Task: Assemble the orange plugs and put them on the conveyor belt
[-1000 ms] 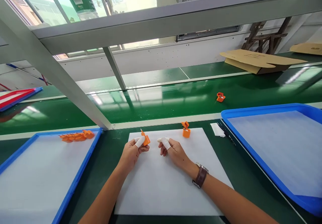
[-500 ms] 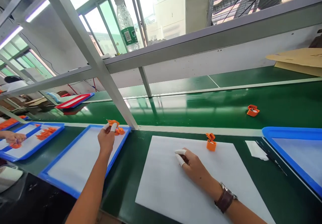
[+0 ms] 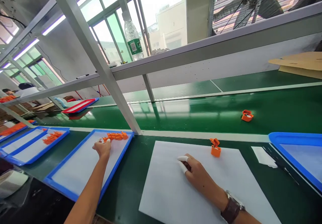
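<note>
Parts: a row of orange parts (image 3: 114,136) lies in the far right corner of the near blue tray (image 3: 117,163), at 10 o'clock from the white sheet (image 3: 171,197).
Left hand: the left hand (image 3: 102,147) reaches into that tray with its fingers bent down onto the liner. The tips are at the near end of the row, and I cannot tell whether they pinch a piece.
Right hand: the right hand (image 3: 195,170) rests on the white sheet, loosely curled and holding nothing. White cots cover the thumb and forefinger, and there is a brown watch (image 3: 232,209) on the wrist.
Sheet: an orange clip (image 3: 215,147) stands at 1 o'clock from the right hand, near but apart.
Belt: a second orange piece (image 3: 247,115) lies on the green belt (image 3: 191,113), farther off at 1 o'clock.
Right side: another blue tray (image 3: 294,138) is at 3 o'clock, with a white slip (image 3: 263,156) just beside it.
Shelf: a water bottle (image 3: 133,41) stands at 11 o'clock, overhead.
</note>
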